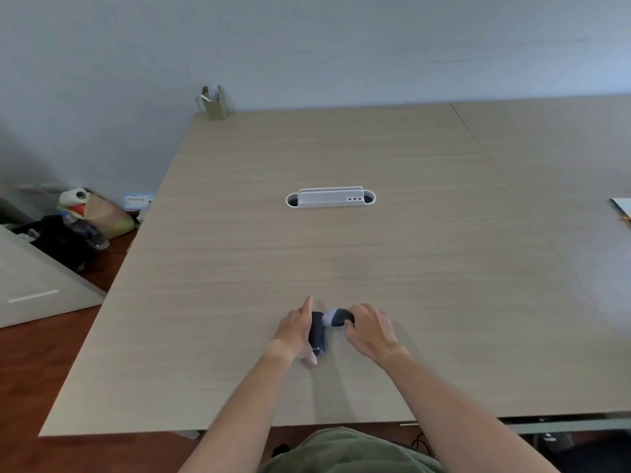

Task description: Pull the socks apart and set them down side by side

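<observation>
Sock point(317, 333) long axis points away from body; left hand point(295, 331) presses it, fingers straight; right hand point(370, 331) grips far end.

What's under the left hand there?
A dark sock with white lettering lies on the table under the left hand. The palm hides its left side.

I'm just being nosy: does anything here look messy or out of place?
Only the floor left of the table: a bottle, a paper bag and a paper roll lie heaped there. The left hand and right hand merely work a dark sock.
</observation>
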`<state>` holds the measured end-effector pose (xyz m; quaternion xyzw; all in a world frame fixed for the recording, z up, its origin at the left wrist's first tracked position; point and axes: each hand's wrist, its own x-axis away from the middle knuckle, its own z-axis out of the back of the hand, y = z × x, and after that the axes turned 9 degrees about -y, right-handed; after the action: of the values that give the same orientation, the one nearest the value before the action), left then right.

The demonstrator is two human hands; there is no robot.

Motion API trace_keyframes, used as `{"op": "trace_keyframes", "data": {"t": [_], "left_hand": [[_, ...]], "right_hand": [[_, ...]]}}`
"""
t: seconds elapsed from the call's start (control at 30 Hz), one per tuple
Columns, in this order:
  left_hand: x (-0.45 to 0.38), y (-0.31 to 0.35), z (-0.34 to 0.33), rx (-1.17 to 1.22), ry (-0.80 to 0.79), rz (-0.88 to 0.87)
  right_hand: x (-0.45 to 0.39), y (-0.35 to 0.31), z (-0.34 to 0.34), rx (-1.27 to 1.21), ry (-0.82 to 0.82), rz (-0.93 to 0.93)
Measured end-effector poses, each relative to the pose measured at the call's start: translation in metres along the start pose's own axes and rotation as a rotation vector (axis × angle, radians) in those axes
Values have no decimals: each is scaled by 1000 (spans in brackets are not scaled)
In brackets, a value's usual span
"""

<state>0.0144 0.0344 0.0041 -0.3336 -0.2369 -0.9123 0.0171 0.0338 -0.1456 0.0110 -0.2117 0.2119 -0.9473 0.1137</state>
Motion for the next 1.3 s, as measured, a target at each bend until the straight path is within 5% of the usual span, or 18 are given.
{"op": "trace_keyframes", "data": {"t": [0.17,0.3,0.43,0.63,0.8,0.97,1.17,1.3], "left_hand": [[-2,0,-2,-12,24,-20],[-3,0,-3,-14,24,-10],[-4,-1,-2,-24,11,-1],[-6,0,-3,-52,12,-11],[-8,-1,-4,-59,16,-14],[-10,-2,-4,-53,18,-22],[-12,-3,-5,-75,21,-33],[-14,-5,-5,-88,26,-41]], "right_hand": [[11,7,-7,-28,-65,173],[12,13,-8,-6,101,78],[15,16,-6,63,-26,247],[15,21,-7,47,84,164],[15,19,-6,158,-45,305],[5,12,-10,129,109,166],[7,9,-5,118,-36,289],[4,12,-12,73,117,258]]}}
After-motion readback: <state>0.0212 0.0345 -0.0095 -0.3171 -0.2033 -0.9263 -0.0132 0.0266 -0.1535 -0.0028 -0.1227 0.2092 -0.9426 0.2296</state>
